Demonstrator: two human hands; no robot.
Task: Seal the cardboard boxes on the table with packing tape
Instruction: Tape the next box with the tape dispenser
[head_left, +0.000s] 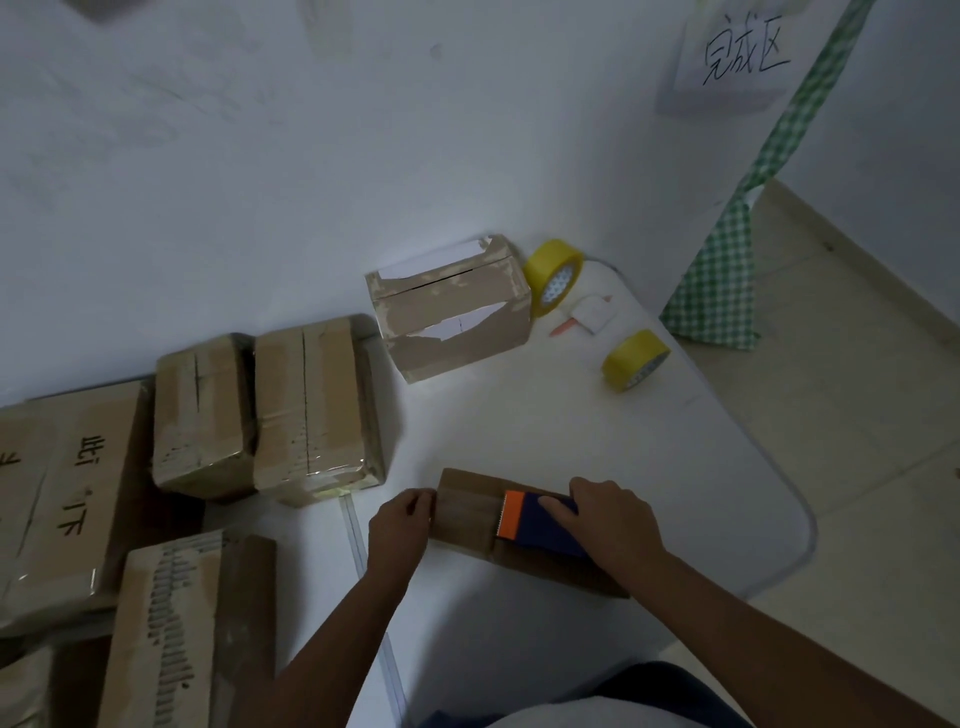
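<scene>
Taped boxes (270, 410) crowd the worktop's (519, 415) left side. Near the front edge lies a small flat box (467, 512); the left hand (400, 525) pinches its left end with curled fingers, while the right hand (608, 519) grips a blue-and-orange tape dispenser (540, 522) on top. Two yellow tape rolls (553, 275) sit behind.

beside your brown box (467, 514) you have a navy dispenser (550, 527) with an orange blade guard (511, 519); beyond the box, two yellow tape rolls (553, 275), a white table (519, 415) and green-checked cloth (727, 260).
</scene>
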